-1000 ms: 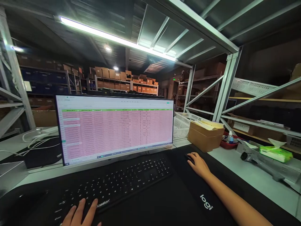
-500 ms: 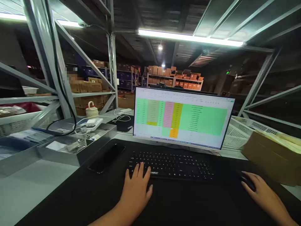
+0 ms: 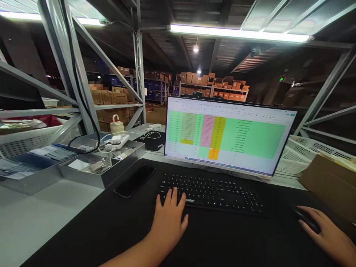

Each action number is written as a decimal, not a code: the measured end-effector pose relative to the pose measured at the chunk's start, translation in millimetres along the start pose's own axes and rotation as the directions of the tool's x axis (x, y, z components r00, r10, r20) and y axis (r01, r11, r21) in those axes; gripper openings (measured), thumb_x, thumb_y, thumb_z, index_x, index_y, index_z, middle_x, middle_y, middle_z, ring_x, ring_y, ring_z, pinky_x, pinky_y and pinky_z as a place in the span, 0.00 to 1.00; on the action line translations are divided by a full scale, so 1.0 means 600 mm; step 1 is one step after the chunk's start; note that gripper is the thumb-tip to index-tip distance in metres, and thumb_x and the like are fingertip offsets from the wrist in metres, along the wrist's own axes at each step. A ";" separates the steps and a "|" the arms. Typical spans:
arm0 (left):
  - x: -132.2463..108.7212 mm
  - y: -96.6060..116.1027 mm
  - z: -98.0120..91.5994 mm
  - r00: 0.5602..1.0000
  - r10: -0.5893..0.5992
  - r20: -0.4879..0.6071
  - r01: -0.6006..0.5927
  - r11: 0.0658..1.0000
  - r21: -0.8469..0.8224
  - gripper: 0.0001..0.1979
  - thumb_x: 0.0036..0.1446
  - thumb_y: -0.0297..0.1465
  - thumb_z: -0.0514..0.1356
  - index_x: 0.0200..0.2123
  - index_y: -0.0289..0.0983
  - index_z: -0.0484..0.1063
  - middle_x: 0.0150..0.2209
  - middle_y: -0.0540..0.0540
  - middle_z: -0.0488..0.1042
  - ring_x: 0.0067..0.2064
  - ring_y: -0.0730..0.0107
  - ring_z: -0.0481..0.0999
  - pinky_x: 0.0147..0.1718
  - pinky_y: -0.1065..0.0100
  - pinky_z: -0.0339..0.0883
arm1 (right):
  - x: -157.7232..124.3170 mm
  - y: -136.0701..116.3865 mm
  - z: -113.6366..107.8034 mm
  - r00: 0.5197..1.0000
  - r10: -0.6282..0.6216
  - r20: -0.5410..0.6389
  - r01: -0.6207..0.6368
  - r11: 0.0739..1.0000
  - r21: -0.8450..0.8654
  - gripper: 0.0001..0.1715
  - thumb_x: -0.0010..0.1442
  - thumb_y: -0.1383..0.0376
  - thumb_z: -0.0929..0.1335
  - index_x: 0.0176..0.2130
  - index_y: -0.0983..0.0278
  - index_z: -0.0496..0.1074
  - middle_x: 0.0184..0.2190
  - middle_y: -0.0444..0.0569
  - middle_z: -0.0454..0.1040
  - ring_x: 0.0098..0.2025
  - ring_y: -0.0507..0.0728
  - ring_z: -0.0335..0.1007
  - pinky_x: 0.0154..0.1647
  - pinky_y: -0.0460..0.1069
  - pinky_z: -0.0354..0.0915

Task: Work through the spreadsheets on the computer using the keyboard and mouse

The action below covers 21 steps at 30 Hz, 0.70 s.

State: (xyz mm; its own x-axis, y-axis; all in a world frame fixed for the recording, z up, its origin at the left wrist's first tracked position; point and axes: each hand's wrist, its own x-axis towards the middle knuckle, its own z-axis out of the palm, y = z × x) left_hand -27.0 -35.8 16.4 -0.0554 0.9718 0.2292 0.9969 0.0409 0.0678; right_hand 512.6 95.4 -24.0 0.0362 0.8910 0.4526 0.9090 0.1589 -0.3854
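Note:
My left hand (image 3: 170, 213) lies with spread fingers on the left front part of a black keyboard (image 3: 211, 193), the fingertips on its lower keys. Over at the right, my right hand (image 3: 324, 226) is curved around a black computer mouse (image 3: 308, 219), which rests on the black desk mat (image 3: 228, 237). Behind the keyboard stands a monitor (image 3: 250, 137) showing a spreadsheet with green, pink, yellow and orange cells. Its text is too small to read.
A dark phone (image 3: 135, 181) lies left of the keyboard. Farther left are metal trays (image 3: 122, 161) with papers and a white power strip (image 3: 118, 141), and a cream bottle (image 3: 116, 125). At right stand a cardboard box (image 3: 328, 181) and white baskets (image 3: 292, 157). Metal posts (image 3: 140, 74) rise behind.
The camera view has shifted, so the whole scene sits further right and a little higher. Both hands keep their places on the keyboard and the mouse.

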 end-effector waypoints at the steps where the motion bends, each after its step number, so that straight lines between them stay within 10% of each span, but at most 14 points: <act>1: 0.000 -0.001 0.002 1.000 0.001 -0.003 -0.001 1.000 0.000 0.30 0.62 0.44 0.49 0.66 0.44 0.59 0.71 0.35 0.56 0.71 0.44 0.56 0.65 0.33 0.50 | -0.001 0.006 0.002 1.000 0.004 0.011 -0.004 1.000 0.001 0.30 0.48 0.41 0.65 0.48 0.46 0.72 0.51 0.50 0.76 0.52 0.69 0.75 0.52 0.64 0.72; 21: 0.000 -0.001 0.012 0.999 0.010 -0.035 -0.010 1.000 0.006 0.31 0.62 0.45 0.49 0.66 0.44 0.60 0.70 0.34 0.57 0.70 0.44 0.57 0.64 0.32 0.50 | 0.001 0.043 0.018 0.998 -0.037 0.046 0.037 0.999 0.007 0.29 0.48 0.43 0.67 0.51 0.37 0.69 0.55 0.47 0.72 0.56 0.68 0.73 0.48 0.63 0.73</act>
State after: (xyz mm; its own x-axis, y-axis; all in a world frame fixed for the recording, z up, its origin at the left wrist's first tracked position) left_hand -27.3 -34.3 9.4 -0.0474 0.9634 0.2639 0.9977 0.0327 0.0598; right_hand 531.6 104.4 -42.5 -0.0172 0.9032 0.4288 0.9066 0.1949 -0.3742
